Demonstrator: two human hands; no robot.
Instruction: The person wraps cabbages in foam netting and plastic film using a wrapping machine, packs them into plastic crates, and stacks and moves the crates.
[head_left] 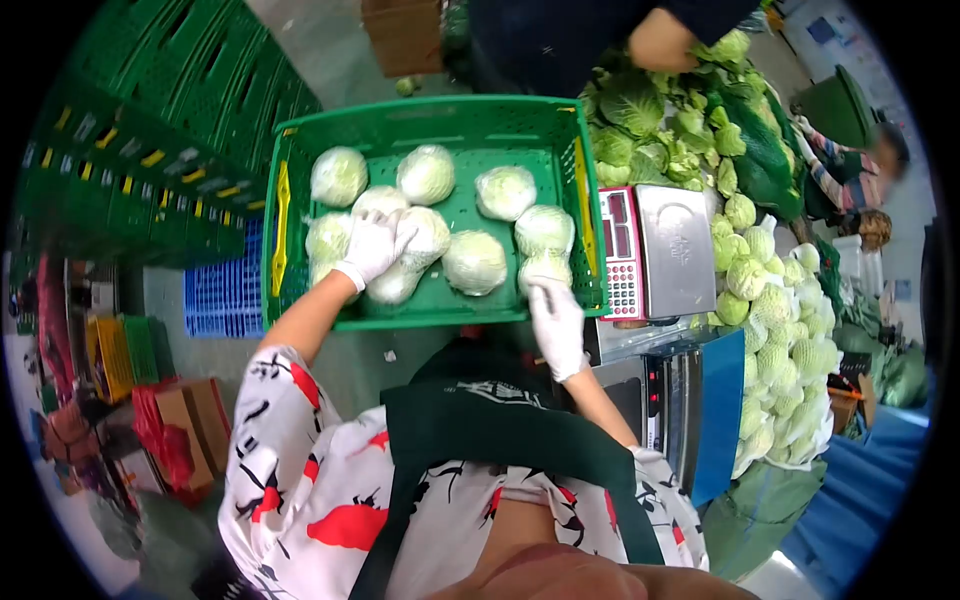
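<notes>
A green plastic crate (430, 318) in front of me holds several round, pale green cabbages in clear wrap. My left hand (372, 247), in a white glove, lies over the cabbages on the crate's left side, its thumb spread from the fingers. It touches a wrapped cabbage (429, 230) beside the thumb. At the near right corner, my gloved right hand (557, 325) reaches over the rim, with bent fingers against a cabbage (546, 270). Another cabbage (545, 229) sits just behind that one. A single cabbage (474, 263) lies between my hands.
Right of the crate stand a scale (675, 250) with a red keypad and a blue-sided machine (715, 410). Net-wrapped cabbages (785, 350) and loose leaves (640, 110) are piled beyond. Green crates (150, 110) are stacked left. One person stands opposite; another is far right.
</notes>
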